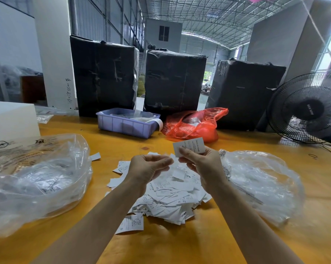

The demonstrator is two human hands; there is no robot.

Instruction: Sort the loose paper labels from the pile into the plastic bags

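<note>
Both forearms reach in from the near edge over the yellow surface. Pile of white labels lies between them, centre of surface, much of it unsorted. Right hand is raised above the pile's far side, fingers pinching one label upright, printed face toward the camera. Left hand hovers just beside it, fingers loosely curled, thumb near forefinger; whether it holds a slip, I cannot tell. Left bag and right bag, both clear plastic, flank the pile; the left one plainly has labels inside.

Assessment: step in hand is reading the held label to class it. Next move calls for carrying it to the matching bag and releasing it through the mouth, without disturbing the pile.
</note>
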